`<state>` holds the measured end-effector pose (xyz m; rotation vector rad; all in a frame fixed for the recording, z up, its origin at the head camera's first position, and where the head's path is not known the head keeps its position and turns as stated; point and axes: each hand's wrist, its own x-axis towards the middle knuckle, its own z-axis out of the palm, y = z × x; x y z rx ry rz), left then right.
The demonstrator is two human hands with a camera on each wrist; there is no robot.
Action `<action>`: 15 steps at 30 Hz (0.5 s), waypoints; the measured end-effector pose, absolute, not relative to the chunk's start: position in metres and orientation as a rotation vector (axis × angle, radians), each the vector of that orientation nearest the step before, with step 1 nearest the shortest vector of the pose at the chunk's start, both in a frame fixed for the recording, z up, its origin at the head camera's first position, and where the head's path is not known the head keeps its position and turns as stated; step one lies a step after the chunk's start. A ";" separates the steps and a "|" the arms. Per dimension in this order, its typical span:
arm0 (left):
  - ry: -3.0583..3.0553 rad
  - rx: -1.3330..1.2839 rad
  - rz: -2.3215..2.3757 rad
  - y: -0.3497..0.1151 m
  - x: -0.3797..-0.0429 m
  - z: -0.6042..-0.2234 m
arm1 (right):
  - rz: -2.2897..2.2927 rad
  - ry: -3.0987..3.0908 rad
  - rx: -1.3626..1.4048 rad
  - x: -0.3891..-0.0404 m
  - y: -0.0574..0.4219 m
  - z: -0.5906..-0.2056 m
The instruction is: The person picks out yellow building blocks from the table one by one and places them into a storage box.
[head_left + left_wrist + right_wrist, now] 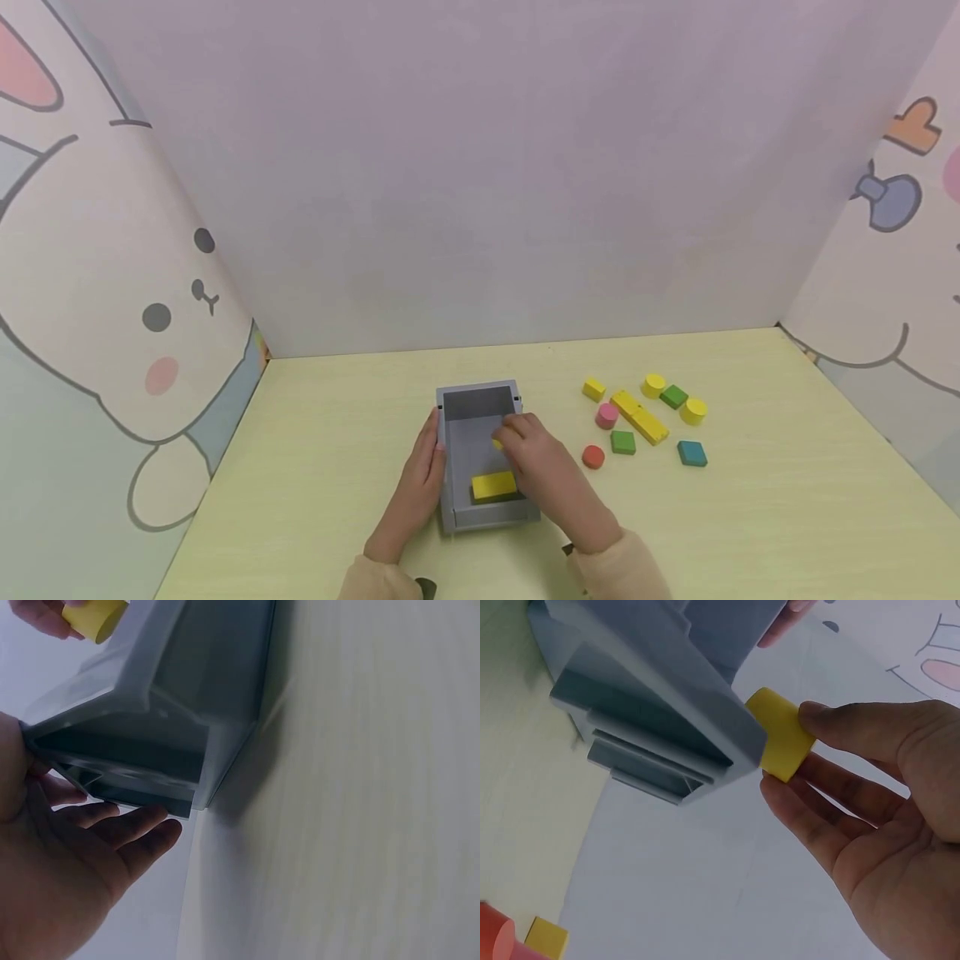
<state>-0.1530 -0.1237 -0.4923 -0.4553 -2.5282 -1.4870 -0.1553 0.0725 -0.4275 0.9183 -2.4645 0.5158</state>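
Note:
A grey open-topped box (pixel 491 517) stands on the table in front of the person. The left hand (pixel 422 479) rests against its left side, fingers straight along the wall, which the left wrist view also shows. Over the box's right edge reaches the right hand (pixel 538 460). It pinches a yellow cylinder block (pixel 782 733) between thumb and fingers, above the box's inside; in the head view the fingers hide most of this block. Inside the box, near its front wall, lies a yellow rectangular block (pixel 493 486).
Right of the box are scattered loose blocks: a long yellow piece (pixel 639 417), a pink cylinder (pixel 607 415), a red cylinder (pixel 593 456), a blue square block (pixel 692 453), a green square block (pixel 623 442) and several others. A pale wall (pixel 525 208) rises behind the table.

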 end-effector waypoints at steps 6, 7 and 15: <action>-2.525 -0.464 -1.479 -0.124 -0.154 -0.494 | 0.443 -2.506 0.967 -0.157 0.063 -0.436; -2.525 -0.465 -1.478 -0.124 -0.154 -0.494 | 0.428 -2.516 0.973 -0.158 0.062 -0.437; -2.512 -0.468 -1.488 -0.125 -0.154 -0.495 | 0.318 -2.540 0.977 -0.159 0.053 -0.442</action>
